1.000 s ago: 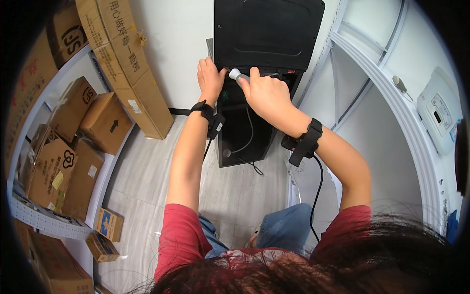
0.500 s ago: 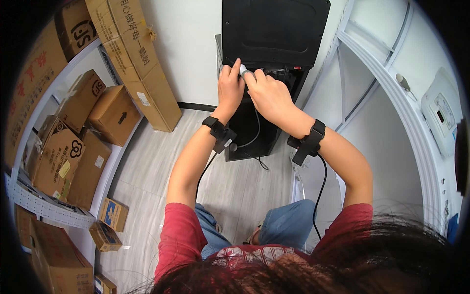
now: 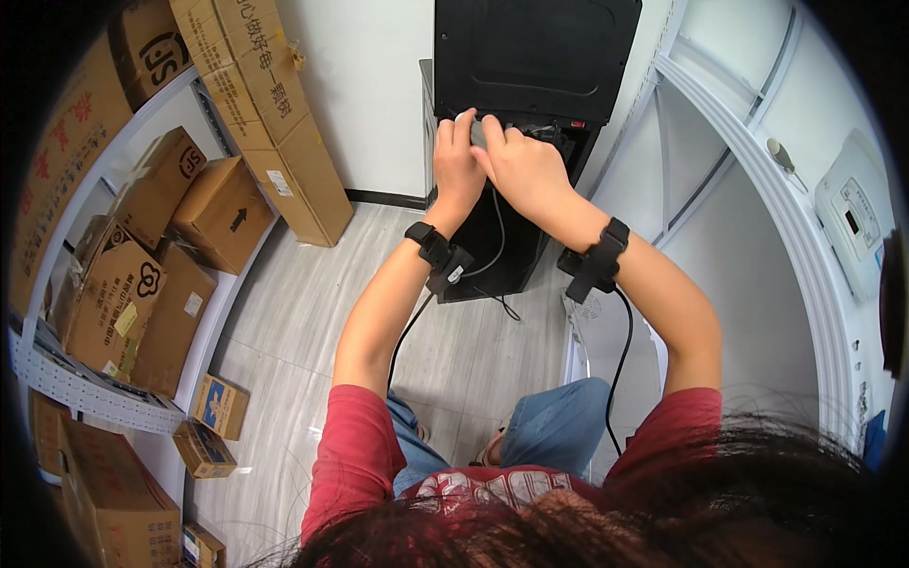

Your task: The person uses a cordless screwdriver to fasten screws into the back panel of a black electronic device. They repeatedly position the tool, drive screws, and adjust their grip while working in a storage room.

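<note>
At the back of a black appliance [image 3: 568, 66] with a ridged panel, my two hands meet at mid-height. Between them shows a small grey, rounded piece [image 3: 478, 132] with a pale end, mostly hidden by my fingers. My left hand [image 3: 456, 166] is closed about its left side. My right hand [image 3: 528, 168] grips it from the right, knuckles up. A thin grey cord [image 3: 503, 233] hangs below my hands and curves down across the black lower housing. What lies right behind my fingers is hidden.
Cartons [image 3: 213, 213] crowd the white shelf at left, and a tall carton [image 3: 298, 180] leans on the wall. Small boxes [image 3: 222, 405] lie by the shelf's foot. White metal racking [image 3: 757, 142] curves along the right. Black cables [image 3: 620, 369] trail from my wrist straps.
My left fingers have drawn in around the grey piece, where the index finger stuck up before. More of the piece is covered now. The view has shifted slightly.
</note>
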`<action>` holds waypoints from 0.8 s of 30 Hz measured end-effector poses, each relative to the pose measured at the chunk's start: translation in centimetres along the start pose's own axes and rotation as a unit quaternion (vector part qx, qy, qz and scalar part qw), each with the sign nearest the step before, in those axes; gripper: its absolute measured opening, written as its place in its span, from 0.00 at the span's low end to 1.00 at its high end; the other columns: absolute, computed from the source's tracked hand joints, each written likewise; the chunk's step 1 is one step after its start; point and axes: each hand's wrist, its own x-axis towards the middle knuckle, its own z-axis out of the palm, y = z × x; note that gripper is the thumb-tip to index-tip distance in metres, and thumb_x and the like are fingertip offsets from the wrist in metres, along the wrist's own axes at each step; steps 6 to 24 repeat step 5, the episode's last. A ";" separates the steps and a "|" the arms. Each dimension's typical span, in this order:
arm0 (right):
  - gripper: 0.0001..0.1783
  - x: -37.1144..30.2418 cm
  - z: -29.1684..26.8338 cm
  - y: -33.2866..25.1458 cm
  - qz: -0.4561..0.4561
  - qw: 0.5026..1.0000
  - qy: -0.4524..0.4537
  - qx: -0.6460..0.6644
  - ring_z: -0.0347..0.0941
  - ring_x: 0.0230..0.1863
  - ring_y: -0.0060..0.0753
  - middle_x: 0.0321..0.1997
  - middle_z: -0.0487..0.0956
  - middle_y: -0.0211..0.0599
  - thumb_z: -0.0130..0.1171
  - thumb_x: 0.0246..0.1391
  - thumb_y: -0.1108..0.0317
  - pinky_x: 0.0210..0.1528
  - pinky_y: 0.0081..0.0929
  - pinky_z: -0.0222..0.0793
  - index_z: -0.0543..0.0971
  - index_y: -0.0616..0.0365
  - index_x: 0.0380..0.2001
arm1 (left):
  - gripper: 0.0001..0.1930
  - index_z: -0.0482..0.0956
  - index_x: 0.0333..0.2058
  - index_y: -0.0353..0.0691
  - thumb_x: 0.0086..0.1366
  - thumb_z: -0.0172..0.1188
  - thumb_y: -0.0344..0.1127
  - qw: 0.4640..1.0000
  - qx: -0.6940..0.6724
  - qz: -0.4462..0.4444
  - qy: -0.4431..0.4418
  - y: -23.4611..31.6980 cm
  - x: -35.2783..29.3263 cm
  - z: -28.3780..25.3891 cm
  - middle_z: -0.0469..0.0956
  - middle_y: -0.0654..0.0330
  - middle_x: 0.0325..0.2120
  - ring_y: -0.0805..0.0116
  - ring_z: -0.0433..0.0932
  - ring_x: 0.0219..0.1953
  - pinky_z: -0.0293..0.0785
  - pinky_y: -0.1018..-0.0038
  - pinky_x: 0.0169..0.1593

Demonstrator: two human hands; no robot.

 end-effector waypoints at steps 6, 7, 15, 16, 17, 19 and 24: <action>0.21 -0.1 -0.1 0.4 0.009 0.999 0.046 0.016 0.76 0.21 0.38 0.24 0.75 0.41 0.59 0.52 0.56 0.19 0.26 0.72 0.69 0.60 0.42 | 0.20 0.74 0.43 0.38 0.48 0.59 0.23 1.000 0.006 0.013 -0.022 0.3 0.0 0.1 0.67 0.55 0.31 0.56 0.70 0.34 0.69 0.65 0.36; 0.21 -0.1 -0.1 0.4 0.009 0.999 0.046 0.016 0.76 0.21 0.38 0.24 0.75 0.41 0.59 0.52 0.56 0.19 0.26 0.72 0.69 0.60 0.42 | 0.20 0.74 0.43 0.38 0.48 0.59 0.23 1.000 0.006 0.013 -0.022 0.3 0.0 0.1 0.67 0.55 0.31 0.56 0.70 0.34 0.69 0.65 0.36; 0.21 -0.1 -0.1 0.4 0.009 0.999 0.046 0.016 0.76 0.21 0.38 0.24 0.75 0.41 0.59 0.52 0.56 0.19 0.26 0.72 0.69 0.60 0.42 | 0.20 0.74 0.43 0.38 0.48 0.59 0.23 1.000 0.006 0.013 -0.022 0.3 0.0 0.1 0.67 0.55 0.31 0.56 0.70 0.34 0.69 0.65 0.36; 0.21 -0.1 -0.1 0.4 0.009 0.999 0.046 0.016 0.76 0.21 0.38 0.24 0.75 0.41 0.59 0.52 0.56 0.19 0.26 0.72 0.69 0.60 0.42 | 0.20 0.74 0.43 0.38 0.48 0.59 0.23 1.000 0.006 0.013 -0.022 0.3 0.0 0.1 0.67 0.55 0.31 0.56 0.70 0.34 0.69 0.65 0.36; 0.21 -0.1 -0.1 0.4 0.009 0.999 0.046 0.016 0.76 0.21 0.38 0.24 0.75 0.41 0.59 0.52 0.56 0.19 0.26 0.72 0.69 0.60 0.42 | 0.20 0.74 0.43 0.38 0.48 0.59 0.23 1.000 0.006 0.013 -0.022 0.3 0.0 0.1 0.67 0.55 0.31 0.56 0.70 0.34 0.69 0.65 0.36; 0.21 -0.1 -0.1 0.4 0.009 0.999 0.046 0.016 0.76 0.21 0.38 0.24 0.75 0.41 0.59 0.52 0.56 0.19 0.26 0.72 0.69 0.60 0.42 | 0.20 0.74 0.43 0.38 0.48 0.59 0.23 1.000 0.006 0.013 -0.022 0.3 0.0 0.1 0.67 0.55 0.31 0.56 0.70 0.34 0.69 0.65 0.36; 0.21 -0.1 -0.1 0.4 0.009 0.999 0.046 0.016 0.76 0.21 0.38 0.24 0.75 0.41 0.59 0.52 0.56 0.19 0.26 0.72 0.69 0.60 0.42 | 0.20 0.74 0.43 0.38 0.48 0.59 0.23 1.000 0.006 0.013 -0.022 0.3 0.0 0.1 0.67 0.55 0.31 0.56 0.70 0.34 0.69 0.65 0.36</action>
